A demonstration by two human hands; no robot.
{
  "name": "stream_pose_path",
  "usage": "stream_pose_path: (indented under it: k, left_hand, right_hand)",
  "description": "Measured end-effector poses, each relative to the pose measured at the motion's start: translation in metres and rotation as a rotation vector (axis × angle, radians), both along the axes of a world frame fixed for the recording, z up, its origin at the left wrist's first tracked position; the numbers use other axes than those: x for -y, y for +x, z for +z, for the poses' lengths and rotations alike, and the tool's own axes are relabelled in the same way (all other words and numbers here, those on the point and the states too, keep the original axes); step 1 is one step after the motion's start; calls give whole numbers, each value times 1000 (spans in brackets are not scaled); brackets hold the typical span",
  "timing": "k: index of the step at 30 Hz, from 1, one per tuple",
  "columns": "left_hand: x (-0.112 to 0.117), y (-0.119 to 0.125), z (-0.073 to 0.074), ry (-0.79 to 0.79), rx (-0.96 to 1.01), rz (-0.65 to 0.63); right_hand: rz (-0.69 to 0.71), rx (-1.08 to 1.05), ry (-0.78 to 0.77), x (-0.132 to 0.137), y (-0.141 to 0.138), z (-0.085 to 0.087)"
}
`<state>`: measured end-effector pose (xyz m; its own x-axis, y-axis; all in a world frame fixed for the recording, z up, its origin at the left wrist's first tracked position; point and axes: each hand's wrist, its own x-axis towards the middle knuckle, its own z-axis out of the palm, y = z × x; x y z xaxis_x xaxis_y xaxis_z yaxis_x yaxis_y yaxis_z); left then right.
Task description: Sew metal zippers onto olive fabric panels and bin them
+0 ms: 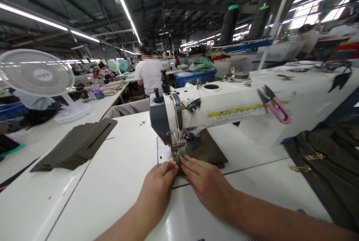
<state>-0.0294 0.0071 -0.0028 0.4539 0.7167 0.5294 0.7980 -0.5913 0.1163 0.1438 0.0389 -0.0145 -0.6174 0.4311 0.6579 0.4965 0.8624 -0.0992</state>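
Observation:
An olive-green fabric piece (211,149) lies under the needle area of a white sewing machine (224,102), with a gold-coloured zipper (179,153) beside the presser foot. My left hand (157,185) is closed, its thumb and fingertips together on the near left edge of the fabric. From the right, my right hand (209,181) rests with straight fingers lying flat on the cloth next to the zipper. The fingertips of both hands are close together, just in front of the needle. Cloth beneath the fingers is hidden.
Stacked olive fabric panels (75,145) lie on the left. Pink-handled thread snips (276,106) cling to the machine's arm. A dark garment with zippers (328,162) is piled at right. A white fan (37,74) stands far left; a person (149,73) in white sits ahead.

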Motion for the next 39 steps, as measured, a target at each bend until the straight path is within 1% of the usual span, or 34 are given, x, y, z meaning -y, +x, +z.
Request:
stream_pose_path:
  k: [5, 7, 10, 13, 16, 18, 20, 22, 28, 33, 39]
  left_hand:
    - [-7, 1, 7, 95, -156, -63]
    - [-12, 1, 8, 104, -172, -74]
    - [-20, 0, 6, 111, -160, -72]
    - [-28, -2, 2, 74, -122, -48]
    - [-32, -4, -1, 26, -64, -14]
    - [-32, -5, -3, 14, -9, -17]
    - [-32, -6, -4, 11, 40, -37]
    - [-32, -7, -6, 11, 60, -43]
    - [-37, -5, -7, -7, 27, 8]
    - [-39, -6, -6, 10, 17, 5]
    - [-39, -7, -7, -6, 15, 14]
  right_hand:
    - [-9, 26, 98, -5, -2, -3]
    - [-7, 23, 119, -11, -3, -2]
    - [6, 11, 113, -19, -6, -1]
    - [22, -25, 55, -26, -8, 0]
    - [57, -66, -64, -31, -9, 0]
    - [78, -72, -157, -33, -8, 0]
    - [77, -67, -213, -33, -7, -1]
    - [66, -60, -227, -34, -7, -1]
    - [32, -7, -292, -38, -7, -1]
    - [18, -1, -315, -41, -7, -4]
    - [58, -57, -336, -41, -7, -4]
